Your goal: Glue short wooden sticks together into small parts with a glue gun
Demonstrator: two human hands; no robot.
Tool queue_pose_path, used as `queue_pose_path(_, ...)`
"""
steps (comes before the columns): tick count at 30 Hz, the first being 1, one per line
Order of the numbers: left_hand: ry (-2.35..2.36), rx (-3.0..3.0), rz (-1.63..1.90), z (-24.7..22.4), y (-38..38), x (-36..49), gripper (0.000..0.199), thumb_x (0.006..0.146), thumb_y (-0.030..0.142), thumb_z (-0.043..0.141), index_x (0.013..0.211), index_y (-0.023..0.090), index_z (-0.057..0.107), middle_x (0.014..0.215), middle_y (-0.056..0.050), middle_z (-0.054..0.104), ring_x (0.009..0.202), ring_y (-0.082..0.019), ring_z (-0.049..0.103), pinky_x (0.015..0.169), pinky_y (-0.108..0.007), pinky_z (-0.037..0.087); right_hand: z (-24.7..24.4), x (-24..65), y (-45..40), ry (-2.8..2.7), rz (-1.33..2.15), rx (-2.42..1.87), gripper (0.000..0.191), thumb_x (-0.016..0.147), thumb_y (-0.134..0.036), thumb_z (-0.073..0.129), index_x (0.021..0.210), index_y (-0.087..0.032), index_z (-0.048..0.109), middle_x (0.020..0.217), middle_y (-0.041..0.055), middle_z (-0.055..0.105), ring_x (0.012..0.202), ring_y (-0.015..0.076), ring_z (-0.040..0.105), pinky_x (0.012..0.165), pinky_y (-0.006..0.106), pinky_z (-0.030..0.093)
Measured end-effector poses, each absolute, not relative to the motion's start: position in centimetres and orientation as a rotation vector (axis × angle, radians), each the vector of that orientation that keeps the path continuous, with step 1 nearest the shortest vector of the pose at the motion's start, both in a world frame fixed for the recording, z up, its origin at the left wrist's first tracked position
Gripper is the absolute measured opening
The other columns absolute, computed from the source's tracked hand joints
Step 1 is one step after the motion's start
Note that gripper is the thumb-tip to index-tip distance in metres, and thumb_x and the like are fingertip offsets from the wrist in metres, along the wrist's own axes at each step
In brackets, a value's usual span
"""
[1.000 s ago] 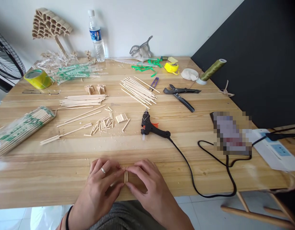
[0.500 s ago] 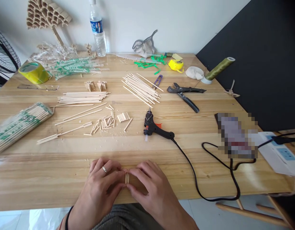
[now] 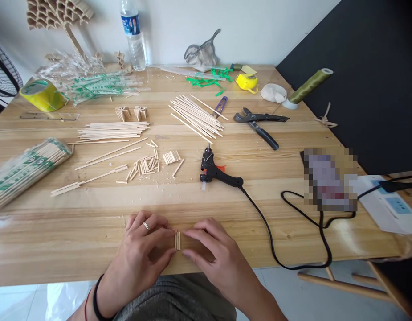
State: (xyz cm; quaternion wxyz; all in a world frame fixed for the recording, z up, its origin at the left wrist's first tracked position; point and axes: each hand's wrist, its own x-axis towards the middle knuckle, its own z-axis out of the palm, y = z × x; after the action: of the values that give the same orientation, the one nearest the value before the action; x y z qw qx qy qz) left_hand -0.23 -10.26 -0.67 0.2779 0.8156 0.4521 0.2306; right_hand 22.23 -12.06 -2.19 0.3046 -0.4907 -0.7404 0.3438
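A small row of short wooden sticks (image 3: 177, 241) stands side by side near the table's front edge. My left hand (image 3: 148, 243) has its fingertip and thumb at the row's left side, closed on it. Just right of the row is my right hand (image 3: 212, 247), its thumb and fingers apart with a small gap to the sticks. Beyond the hands lie a loose pile of cut short sticks (image 3: 145, 167) and a neat row of them (image 3: 171, 157). A black glue gun (image 3: 212, 167) rests to their right, nozzle pointing away.
Long sticks lie in two bundles (image 3: 114, 130) (image 3: 195, 117). Pliers-like cutters (image 3: 259, 122), purple snips (image 3: 221, 107) and a yellow tape measure (image 3: 246, 83) are farther back. The glue gun's cord (image 3: 269, 238) loops towards a power strip (image 3: 389, 205). Packed sticks (image 3: 28, 171) lie left.
My right hand has drawn slightly right, off the short sticks. My left hand stays at their left side. The whole view has shifted a little.
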Motion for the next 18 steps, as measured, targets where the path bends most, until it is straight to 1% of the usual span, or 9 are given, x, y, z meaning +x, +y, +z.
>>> queue_pose_path(6,1.21,2.183,0.53,0.1,-10.1,0.0,0.017,0.094,0.013,0.072,0.105,0.026,0.07,0.107,-0.002,0.067,0.102,-0.025,0.051,0.091,-0.04,0.036,-2.1,21.5,-11.7,-1.945,0.878,-1.293,0.028,0.086,-0.005,0.081,0.11,-0.018,0.074,0.095,0.0054,0.068,0.091,0.0242,0.064,0.082,0.04,0.056)
queue_pose_path(18,1.122,2.228,0.436,0.8,-9.3,-0.2,0.015,0.096,0.013,0.069,0.105,0.025,0.068,0.103,-0.001,0.066,0.098,-0.023,0.051,0.087,-0.039,0.034,-1.8,21.4,-11.4,-1.951,0.877,-1.283,0.028,0.084,-0.004,0.083,0.107,-0.018,0.075,0.09,0.0049,0.07,0.086,0.0242,0.063,0.079,0.04,0.053)
